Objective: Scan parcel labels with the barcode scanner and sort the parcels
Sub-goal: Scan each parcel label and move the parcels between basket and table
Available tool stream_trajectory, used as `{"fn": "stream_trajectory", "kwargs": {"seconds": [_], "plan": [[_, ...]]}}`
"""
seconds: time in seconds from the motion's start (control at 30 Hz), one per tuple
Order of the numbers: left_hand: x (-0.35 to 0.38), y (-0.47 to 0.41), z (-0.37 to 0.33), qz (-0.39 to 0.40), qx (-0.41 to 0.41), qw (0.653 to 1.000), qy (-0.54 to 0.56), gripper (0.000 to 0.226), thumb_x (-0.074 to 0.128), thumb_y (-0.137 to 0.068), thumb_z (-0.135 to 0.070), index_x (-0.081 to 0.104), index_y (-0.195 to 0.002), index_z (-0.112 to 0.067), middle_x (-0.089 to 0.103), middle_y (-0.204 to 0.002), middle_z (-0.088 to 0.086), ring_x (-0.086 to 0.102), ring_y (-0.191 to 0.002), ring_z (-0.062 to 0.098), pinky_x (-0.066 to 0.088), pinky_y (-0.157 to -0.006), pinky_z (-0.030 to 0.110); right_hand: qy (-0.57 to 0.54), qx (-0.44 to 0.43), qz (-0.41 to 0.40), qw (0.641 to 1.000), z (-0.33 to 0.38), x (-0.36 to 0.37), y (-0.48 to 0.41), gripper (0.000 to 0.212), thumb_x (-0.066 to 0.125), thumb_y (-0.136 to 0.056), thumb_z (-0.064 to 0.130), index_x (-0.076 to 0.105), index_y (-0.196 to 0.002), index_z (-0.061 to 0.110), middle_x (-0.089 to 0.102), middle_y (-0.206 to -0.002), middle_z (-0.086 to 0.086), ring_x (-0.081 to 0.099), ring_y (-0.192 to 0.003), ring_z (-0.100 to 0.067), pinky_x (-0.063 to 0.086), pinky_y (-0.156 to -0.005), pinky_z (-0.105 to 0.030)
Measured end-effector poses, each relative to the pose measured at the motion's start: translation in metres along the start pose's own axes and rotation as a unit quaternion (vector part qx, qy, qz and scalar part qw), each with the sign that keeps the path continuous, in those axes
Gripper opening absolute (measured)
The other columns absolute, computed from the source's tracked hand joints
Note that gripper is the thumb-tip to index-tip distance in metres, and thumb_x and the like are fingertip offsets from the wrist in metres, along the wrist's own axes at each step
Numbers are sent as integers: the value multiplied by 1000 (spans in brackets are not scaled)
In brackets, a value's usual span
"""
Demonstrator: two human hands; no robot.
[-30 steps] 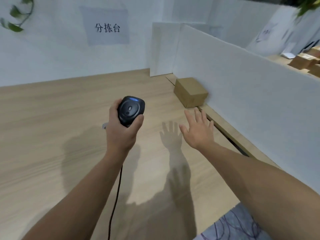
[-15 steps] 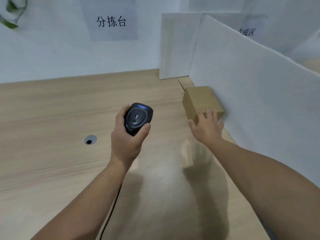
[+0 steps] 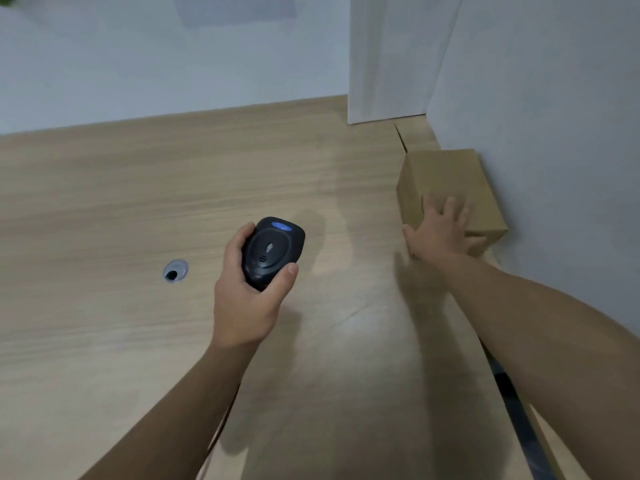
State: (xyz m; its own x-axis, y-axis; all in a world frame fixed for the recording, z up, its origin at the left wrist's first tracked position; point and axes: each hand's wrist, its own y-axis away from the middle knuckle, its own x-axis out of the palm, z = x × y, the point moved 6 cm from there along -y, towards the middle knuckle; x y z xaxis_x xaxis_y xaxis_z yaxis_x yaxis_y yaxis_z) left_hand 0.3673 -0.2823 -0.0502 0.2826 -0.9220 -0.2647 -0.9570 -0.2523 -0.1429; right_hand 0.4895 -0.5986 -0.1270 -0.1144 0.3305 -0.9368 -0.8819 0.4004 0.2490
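The parcel (image 3: 446, 174) sits at the right of the frame, against the white partition (image 3: 536, 133). Broad worktop (image 3: 138, 202) stretches to its left, with a cable hole (image 3: 176, 270) at centre left. The right hand (image 3: 440, 233) lies on the parcel's near top edge, fingers spread and fairly straight. The left hand (image 3: 242, 299), at centre frame, grips the scanner (image 3: 273, 251).

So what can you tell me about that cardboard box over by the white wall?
The box is a small, plain brown cardboard parcel. It is closed, and no label shows on the faces in view. It sits flat on the wooden table, close against the white partition on the right. The right hand rests on its near edge, with the fingers spread over the top and the thumb at its left side.
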Motion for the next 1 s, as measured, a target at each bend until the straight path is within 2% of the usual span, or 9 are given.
{"fn": "stream_trajectory", "kwargs": {"seconds": [0.1, 0.17, 0.23, 0.27, 0.37, 0.47, 0.67, 0.83, 1.0], "plan": [[-9, 4, 7, -10, -13, 1000, -18, 71, 76, -74, -31, 46, -138, -30, 57, -116, -42, 59, -113, -7, 47, -92, 14, -5, -20, -8, 1000, -2, 5, -5, 72, 57, -99, 33, 16, -158, 36, -2, -168, -4, -12, -153, -33, 20, -107, -79], [-18, 10, 9, -21, -29, 999, -21, 70, 76, -74, -32, 46, -138, -33, 58, -118, -37, 60, -114, -2, 53, -96, 32, -18, -40, -19, 999, -4, 7, 2, 69, 57, -99, 25, 20, -157, 35, 2, -167, -4, -10, -154, -32, 22, -107, -78], [-27, 18, 12, -33, -45, 998, -12, 70, 77, -74, -32, 47, -138, -35, 58, -119, -34, 62, -116, 11, 54, -93, 58, -29, -60, -16, 998, -3, 8, 16, 69, 58, -99, 21, 23, -156, 35, 5, -166, -4, -8, -153, -30, 24, -108, -75], [-32, 22, 12, -37, -50, 998, -6, 71, 78, -74, -34, 48, -138, -36, 58, -118, -35, 62, -117, 20, 51, -90, 66, -32, -73, -10, 997, -2, 9, 26, 68, 58, -99, 20, 24, -156, 35, 6, -166, -4, -7, -153, -29, 25, -110, -73], [-45, 39, 9, -40, -55, 998, 11, 74, 78, -69, -49, 48, -136, -42, 58, -124, -24, 57, -113, 49, 44, -84, 78, -53, -110, 8, 993, 1, 15, 67, 67, 57, -99, 20, 26, -157, 35, 9, -165, -4, -4, -154, -29, 26, -114, -65], [-62, 65, 3, -43, -54, 998, 5, 75, 76, -69, -52, 46, -136, -44, 60, -129, -9, 56, -109, 54, 44, -84, 78, -85, -132, 13, 987, 4, 19, 112, 66, 57, -99, 21, 27, -157, 33, 12, -166, -5, -1, -154, -30, 24, -119, -56], [-99, 119, -7, -69, -52, 996, 28, 74, 77, -69, -53, 46, -136, -47, 61, -129, -8, 58, -108, 54, 45, -83, 77, -191, -152, 69, 967, 11, 24, 191, 69, 60, -98, 22, 27, -158, 32, 15, -167, -8, 8, -154, -31, 13, -125, -46], [-119, 154, -13, -89, -55, 992, 69, 72, 78, -68, -52, 47, -133, -52, 62, -130, -5, 55, -110, 57, 42, -83, 80, -362, -98, 130, 918, 3, 27, 246, 73, 67, -93, 26, 31, -155, 39, 41, -155, 4, 44, -136, -24, 40, -113, -51], [-136, 184, -15, -112, -56, 989, 83, 68, 78, -67, -53, 48, -128, -55, 62, -130, -7, 56, -109, 56, 44, -83, 79, -481, -80, 200, 850, -11, 50, 278, 75, 69, -90, 18, 35, -151, 44, 52, -145, 10, 57, -123, -17, 47, -105, -45]]}}
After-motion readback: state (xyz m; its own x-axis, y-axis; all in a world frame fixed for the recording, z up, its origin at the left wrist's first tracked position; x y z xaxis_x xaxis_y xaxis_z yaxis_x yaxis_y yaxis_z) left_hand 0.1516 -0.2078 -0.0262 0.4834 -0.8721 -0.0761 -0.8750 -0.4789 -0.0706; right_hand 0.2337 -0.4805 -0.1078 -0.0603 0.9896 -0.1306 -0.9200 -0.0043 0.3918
